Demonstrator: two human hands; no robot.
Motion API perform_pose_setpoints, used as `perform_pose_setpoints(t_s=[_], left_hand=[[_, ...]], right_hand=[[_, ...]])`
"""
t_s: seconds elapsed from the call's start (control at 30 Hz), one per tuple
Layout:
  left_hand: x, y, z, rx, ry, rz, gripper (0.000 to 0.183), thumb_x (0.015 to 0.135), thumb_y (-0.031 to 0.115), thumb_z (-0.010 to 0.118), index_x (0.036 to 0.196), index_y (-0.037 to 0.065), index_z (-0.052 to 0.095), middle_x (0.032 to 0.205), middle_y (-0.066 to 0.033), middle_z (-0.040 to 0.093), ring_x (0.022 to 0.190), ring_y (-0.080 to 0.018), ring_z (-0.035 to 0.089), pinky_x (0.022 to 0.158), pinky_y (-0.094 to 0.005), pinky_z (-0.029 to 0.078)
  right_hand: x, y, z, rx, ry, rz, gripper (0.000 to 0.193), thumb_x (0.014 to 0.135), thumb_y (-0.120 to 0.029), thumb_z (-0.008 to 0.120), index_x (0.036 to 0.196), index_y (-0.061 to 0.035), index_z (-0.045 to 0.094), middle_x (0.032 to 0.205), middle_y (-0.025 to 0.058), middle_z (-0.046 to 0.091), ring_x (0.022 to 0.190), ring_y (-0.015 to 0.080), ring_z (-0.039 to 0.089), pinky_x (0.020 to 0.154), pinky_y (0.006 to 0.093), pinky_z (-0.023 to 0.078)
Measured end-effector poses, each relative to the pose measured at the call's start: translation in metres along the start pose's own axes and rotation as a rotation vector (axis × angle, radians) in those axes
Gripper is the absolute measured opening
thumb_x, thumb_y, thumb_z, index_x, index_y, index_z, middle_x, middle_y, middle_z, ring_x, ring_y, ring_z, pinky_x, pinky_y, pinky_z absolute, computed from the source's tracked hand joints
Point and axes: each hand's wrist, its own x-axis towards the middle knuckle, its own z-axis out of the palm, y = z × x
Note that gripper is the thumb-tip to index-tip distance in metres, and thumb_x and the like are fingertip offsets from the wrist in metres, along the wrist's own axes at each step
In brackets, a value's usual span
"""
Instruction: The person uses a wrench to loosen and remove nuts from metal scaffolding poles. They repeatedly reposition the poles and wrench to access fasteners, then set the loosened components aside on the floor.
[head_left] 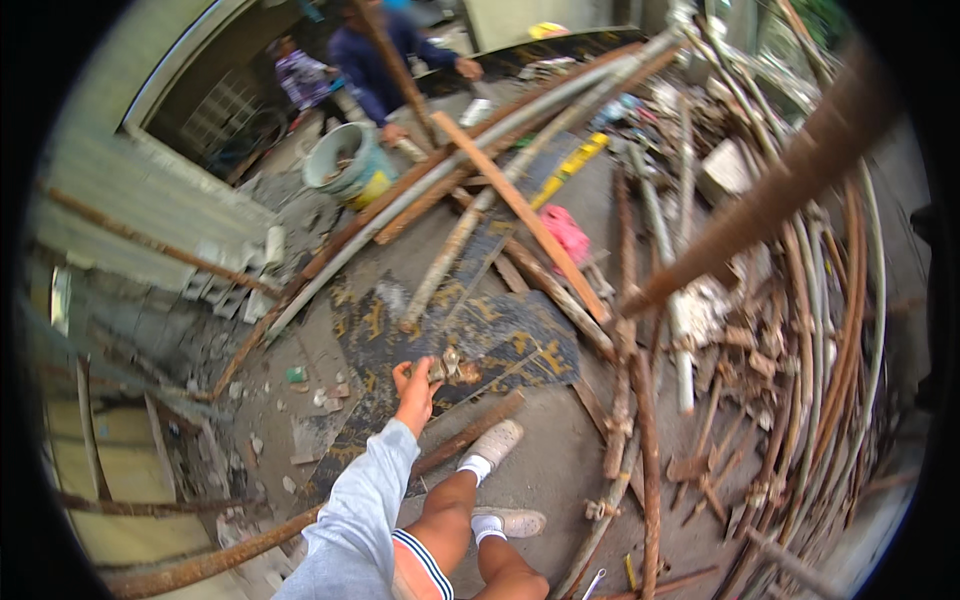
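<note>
My left hand (416,388), at the end of a grey sleeve, is closed around a rusty, pale-crusted metal piece that looks like a scaffold clamp (456,368). The clamp sticks out to the right of my fingers, above a dark, gold-marked panel (525,330) on the ground. Just below the hand, a rusty pole (470,432) lies near my shoes. My right hand does not show.
A blurred brown pole (760,190) slants close by on the right. Many pipes (810,330) and clamps pile up there. Wooden bars (525,215), a yellow level (570,170) and a pink bag (565,236) lie ahead. Beyond a bucket (345,165) are two people (375,60).
</note>
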Motion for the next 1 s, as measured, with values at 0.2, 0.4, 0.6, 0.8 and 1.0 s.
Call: perform_pose_setpoints(t_s=[0.2, 0.4, 0.6, 0.8, 1.0], left_hand=[[0.127, 0.2, -0.01, -0.187, 0.147, 0.297, 0.06, 0.087, 0.026, 0.08, 0.121, 0.013, 0.031, 0.12, -0.0119, 0.051, 0.105, -0.0267, 0.061, 0.086, -0.0538, 0.058], [0.228, 0.479, 0.005, -0.404, 0.048, 0.515, 0.116, 0.081, 0.065, 0.07, 0.161, 0.016, 0.001, 0.164, -0.0122, 0.017, 0.143, -0.0386, 0.033, 0.112, -0.0641, 0.035], [0.299, 0.423, -0.039, 0.05, 0.254, 0.572, 0.071, 0.097, 0.042, 0.062, 0.149, 0.005, 0.03, 0.138, -0.0166, 0.041, 0.123, -0.0273, 0.044, 0.098, -0.0427, 0.043], [0.168, 0.06, -0.091, 0.923, -0.378, 0.348, 0.028, 0.097, 0.019, 0.059, 0.078, 0.005, 0.075, 0.074, -0.0081, 0.073, 0.064, -0.0232, 0.068, 0.068, -0.0386, 0.056], [-0.057, -0.114, -0.081, 0.48, -0.471, -0.701, 0.033, 0.096, 0.019, 0.066, 0.129, 0.015, 0.063, 0.112, -0.0023, 0.072, 0.098, -0.0183, 0.069, 0.079, -0.036, 0.052]], right_hand=[[0.052, -0.018, -0.002, -0.339, -0.096, -0.349, 0.043, 0.103, -0.037, 0.051, 0.102, 0.003, 0.068, 0.093, 0.023, 0.072, 0.084, 0.0335, 0.067, 0.078, 0.0473, 0.051], [0.049, -0.108, 0.029, -0.436, -0.089, -0.279, 0.048, 0.1, -0.043, 0.056, 0.101, 0.0031, 0.07, 0.085, 0.0219, 0.072, 0.077, 0.0332, 0.068, 0.07, 0.0473, 0.052], [0.052, -0.131, 0.043, -0.486, -0.094, -0.382, 0.053, 0.097, -0.049, 0.061, 0.099, 0.0032, 0.072, 0.078, 0.0209, 0.072, 0.069, 0.0328, 0.07, 0.061, 0.0474, 0.053], [0.017, -0.212, 0.1, -0.134, -0.247, -0.348, 0.023, 0.099, -0.009, 0.061, 0.077, -0.0021, 0.057, 0.062, 0.004, 0.061, 0.049, 0.0111, 0.056, 0.044, 0.029, 0.044], [-0.024, -0.265, 0.126, 0.104, -0.316, -0.392, 0.015, 0.102, -0.012, 0.06, 0.093, -0.0008, 0.058, 0.069, 0.0043, 0.063, 0.058, 0.0124, 0.064, 0.055, 0.0277, 0.05]])
